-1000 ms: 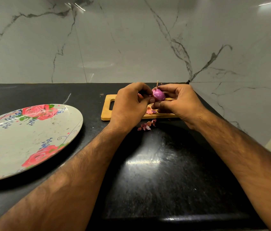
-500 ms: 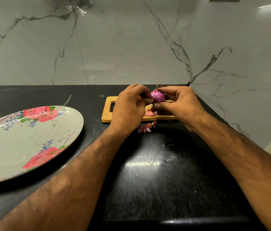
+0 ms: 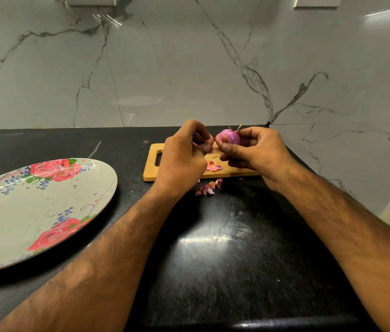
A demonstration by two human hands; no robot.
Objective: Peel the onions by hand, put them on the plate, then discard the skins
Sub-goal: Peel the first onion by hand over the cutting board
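Right hand [image 3: 258,150] grips onion [image 3: 228,137] above cutting board [image 3: 150,170].

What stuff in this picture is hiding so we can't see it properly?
Head view:
1. The back and underside of the small purple onion, covered by the right hand.
2. Whether the left hand pinches anything; its curled fingers hide that.
3. The middle of the wooden cutting board, behind both hands.
4. The left side of the flowered oval plate, cut off by the picture's edge.
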